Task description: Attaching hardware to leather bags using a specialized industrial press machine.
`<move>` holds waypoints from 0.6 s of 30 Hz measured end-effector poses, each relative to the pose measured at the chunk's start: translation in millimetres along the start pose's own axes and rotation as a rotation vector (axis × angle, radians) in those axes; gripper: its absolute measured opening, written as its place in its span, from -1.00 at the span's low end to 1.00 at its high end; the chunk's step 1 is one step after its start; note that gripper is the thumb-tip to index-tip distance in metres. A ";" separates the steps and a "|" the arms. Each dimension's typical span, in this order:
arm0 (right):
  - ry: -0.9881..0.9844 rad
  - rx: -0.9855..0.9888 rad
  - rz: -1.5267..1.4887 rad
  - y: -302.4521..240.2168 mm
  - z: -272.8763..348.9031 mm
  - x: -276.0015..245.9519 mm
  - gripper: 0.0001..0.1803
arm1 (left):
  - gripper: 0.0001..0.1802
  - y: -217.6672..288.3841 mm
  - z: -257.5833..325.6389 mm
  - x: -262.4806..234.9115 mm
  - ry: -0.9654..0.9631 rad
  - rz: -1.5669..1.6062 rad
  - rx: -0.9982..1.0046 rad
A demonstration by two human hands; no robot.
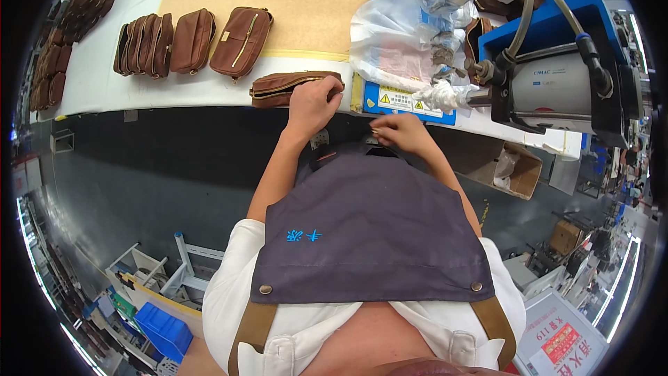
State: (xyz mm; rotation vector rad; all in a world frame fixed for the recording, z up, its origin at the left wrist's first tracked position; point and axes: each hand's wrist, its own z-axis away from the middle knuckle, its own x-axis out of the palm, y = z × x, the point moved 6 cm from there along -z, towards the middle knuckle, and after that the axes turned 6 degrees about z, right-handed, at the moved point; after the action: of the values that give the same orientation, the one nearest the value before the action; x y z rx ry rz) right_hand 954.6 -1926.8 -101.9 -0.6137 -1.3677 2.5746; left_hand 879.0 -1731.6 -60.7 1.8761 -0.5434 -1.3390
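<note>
- Workshop, white bench (pixel 104 90) with a tan mat.
- Left hand (pixel 313 103) clamped on brown zip pouch (pixel 292 88) at the bench edge.
- Right hand (pixel 402 130) pinching a small metal part (pixel 376 130), fingers together.
- Finished-looking pouches (pixel 188 42) lined up behind; this one seems mid-work.

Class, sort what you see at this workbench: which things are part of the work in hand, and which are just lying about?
In hand:
- brown zip pouch, under the left hand
- small metal piece, pinched by the right hand

Lying about:
- row of finished pouches
- plastic bags
- blue press machine
- cardboard box
</note>
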 end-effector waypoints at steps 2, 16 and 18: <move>0.011 -0.012 -0.127 -6.9 -22.3 14.1 -0.80 | -0.79 1.6 1.2 -5.4 0.005 0.025 -0.004; 0.130 0.010 -0.332 -10.2 -38.1 19.1 -0.80 | -0.10 -16.7 5.0 -83.4 0.201 0.026 -0.234; 0.146 -0.007 -0.333 -11.8 -41.3 20.6 -0.80 | 0.03 -13.6 13.0 -53.1 -0.158 -0.030 -0.115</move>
State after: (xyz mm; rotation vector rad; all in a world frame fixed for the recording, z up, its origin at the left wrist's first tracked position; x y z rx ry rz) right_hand 953.1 -1882.1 -118.4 -0.5134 -1.3068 2.2197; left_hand 846.6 -1689.9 -41.1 1.7016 -0.5085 -1.5144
